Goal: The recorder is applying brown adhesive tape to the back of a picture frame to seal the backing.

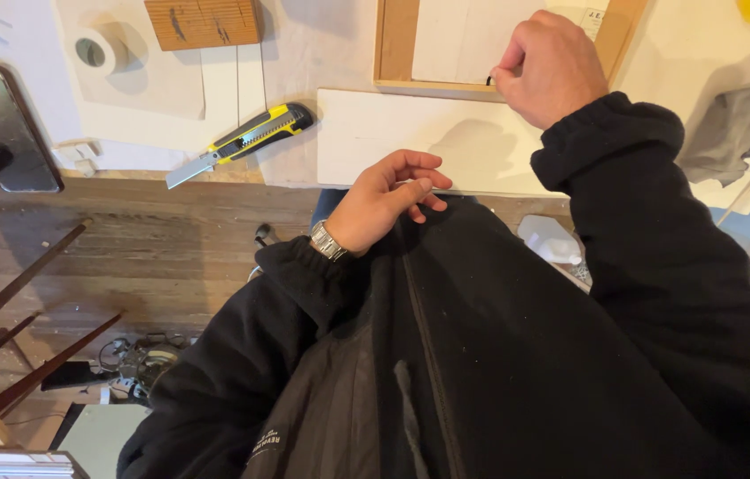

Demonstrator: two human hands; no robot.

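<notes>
Near the top of the frame, right of centre, the right hand [548, 66] is curled into a loose fist, thumb and forefinger pinched together on a small dark object [489, 80] too tiny to identify. It rests at the lower edge of a light wooden frame [390, 49] holding a white sheet. Just below lies a white rectangular board [366, 133]. At centre frame, the left hand [384, 200], with a metal wristwatch [328, 240], rests half curled and empty against the black jacket [499, 355]. A yellow-and-black utility knife [246, 142] lies well apart, upper left.
</notes>
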